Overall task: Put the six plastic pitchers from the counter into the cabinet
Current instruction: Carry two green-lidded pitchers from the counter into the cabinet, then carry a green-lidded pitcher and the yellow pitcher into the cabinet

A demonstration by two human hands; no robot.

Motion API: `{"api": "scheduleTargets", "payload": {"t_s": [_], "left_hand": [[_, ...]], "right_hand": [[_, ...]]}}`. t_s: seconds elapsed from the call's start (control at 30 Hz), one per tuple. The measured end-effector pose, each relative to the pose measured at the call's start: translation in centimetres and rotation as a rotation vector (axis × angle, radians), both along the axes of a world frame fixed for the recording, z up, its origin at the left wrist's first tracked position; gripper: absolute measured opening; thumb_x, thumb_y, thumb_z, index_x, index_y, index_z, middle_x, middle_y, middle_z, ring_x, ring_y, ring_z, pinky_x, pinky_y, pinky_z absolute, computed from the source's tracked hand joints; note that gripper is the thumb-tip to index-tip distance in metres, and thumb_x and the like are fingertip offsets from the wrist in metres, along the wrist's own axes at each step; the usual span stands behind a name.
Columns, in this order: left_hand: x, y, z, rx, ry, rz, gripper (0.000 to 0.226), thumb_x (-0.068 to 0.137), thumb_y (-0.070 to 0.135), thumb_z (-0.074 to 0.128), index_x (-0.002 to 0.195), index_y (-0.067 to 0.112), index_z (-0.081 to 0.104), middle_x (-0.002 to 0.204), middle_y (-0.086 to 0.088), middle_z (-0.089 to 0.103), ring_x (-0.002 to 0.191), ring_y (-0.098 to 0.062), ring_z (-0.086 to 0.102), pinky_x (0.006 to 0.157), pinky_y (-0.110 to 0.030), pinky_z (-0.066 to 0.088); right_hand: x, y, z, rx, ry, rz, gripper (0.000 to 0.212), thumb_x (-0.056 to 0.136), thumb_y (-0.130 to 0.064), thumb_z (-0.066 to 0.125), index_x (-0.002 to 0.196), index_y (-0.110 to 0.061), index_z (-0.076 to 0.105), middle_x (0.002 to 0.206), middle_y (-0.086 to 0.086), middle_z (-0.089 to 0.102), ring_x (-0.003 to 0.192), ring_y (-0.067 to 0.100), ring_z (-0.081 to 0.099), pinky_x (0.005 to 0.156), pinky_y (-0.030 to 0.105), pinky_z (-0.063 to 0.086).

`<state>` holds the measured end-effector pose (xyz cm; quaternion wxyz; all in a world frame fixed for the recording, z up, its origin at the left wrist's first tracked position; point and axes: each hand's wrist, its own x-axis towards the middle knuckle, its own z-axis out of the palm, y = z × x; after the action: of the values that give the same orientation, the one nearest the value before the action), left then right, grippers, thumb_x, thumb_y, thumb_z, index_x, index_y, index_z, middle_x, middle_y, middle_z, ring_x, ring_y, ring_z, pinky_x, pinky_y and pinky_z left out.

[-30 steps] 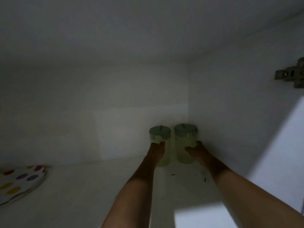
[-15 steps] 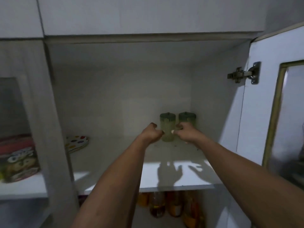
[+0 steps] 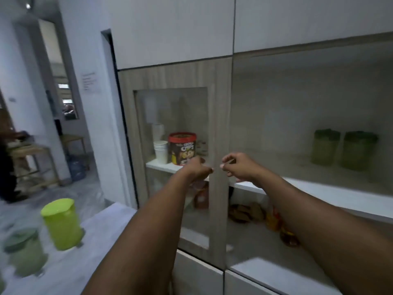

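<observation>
Two green-lidded plastic pitchers (image 3: 325, 146) (image 3: 359, 150) stand side by side on the white cabinet shelf (image 3: 331, 193) at the right, deep inside. My left hand (image 3: 196, 168) and my right hand (image 3: 238, 166) hover empty in front of the cabinet's wooden door frame (image 3: 219, 145), well left of those pitchers, fingers loosely curled. On the grey counter (image 3: 85, 262) at the lower left stand a bright lime pitcher (image 3: 62, 224) and a duller green-lidded pitcher (image 3: 25, 252), both blurred.
Behind the glass door sit a red-lidded cereal tub (image 3: 182, 149) and stacked white cups (image 3: 160, 151). Bottles and packets (image 3: 274, 218) fill the lower shelf. A doorway with wooden tables (image 3: 36, 158) and a person's dark sleeve (image 3: 6, 158) lies at the far left.
My hands let go of the two pitchers on the shelf and drew back out of the cabinet. My view swung left, bringing the counter and its pitchers into sight.
</observation>
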<state>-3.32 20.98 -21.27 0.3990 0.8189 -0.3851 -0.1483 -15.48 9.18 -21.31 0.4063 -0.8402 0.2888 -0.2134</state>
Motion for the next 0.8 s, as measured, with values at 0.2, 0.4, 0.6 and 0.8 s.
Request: {"api": "scheduleTargets", "payload": {"t_s": [0.2,0.4,0.6,0.8], "left_hand": [[11.2,15.3,-2.9,0.055,0.043,0.182,0.05,0.098,0.022,0.061,0.144,0.008,0.047,0.129,-0.009,0.057,0.109,-0.026,0.056,0.075,-0.03,0.048],[23.7,30.7,-7.4,0.151,0.067,0.526,0.061,0.094,0.034,0.062,0.148,0.014,0.042,0.141,-0.014,0.052,0.122,-0.035,0.055,0.089,-0.042,0.053],[32.6,38.5,-13.2,0.208,0.165,0.674,0.061,0.092,0.035,0.064,0.144,0.01,0.043,0.142,-0.023,0.053,0.13,-0.042,0.053,0.1,-0.053,0.05],[39.8,39.6,-20.9,0.307,0.246,0.817,0.075,0.092,0.035,0.06,0.153,0.002,0.032,0.156,-0.019,0.04,0.14,-0.036,0.044,0.108,-0.038,0.04]], "right_hand": [[15.0,10.4,-2.4,0.011,0.046,0.192,0.01,0.087,-0.025,0.069,0.093,-0.019,0.065,0.092,0.014,0.067,0.075,0.025,0.061,0.058,0.031,0.047],[28.7,21.5,-7.7,0.034,0.099,0.361,0.026,0.09,-0.024,0.066,0.107,-0.004,0.066,0.096,0.012,0.065,0.082,0.027,0.061,0.06,0.031,0.047],[38.3,27.4,-13.2,0.14,0.167,0.44,0.023,0.086,-0.028,0.066,0.103,-0.013,0.063,0.094,0.008,0.061,0.079,0.023,0.056,0.061,0.033,0.046],[48.8,28.5,-19.3,0.181,0.294,0.495,0.043,0.086,-0.035,0.067,0.12,-0.012,0.055,0.082,0.001,0.054,0.074,0.019,0.05,0.062,0.032,0.044]]}}
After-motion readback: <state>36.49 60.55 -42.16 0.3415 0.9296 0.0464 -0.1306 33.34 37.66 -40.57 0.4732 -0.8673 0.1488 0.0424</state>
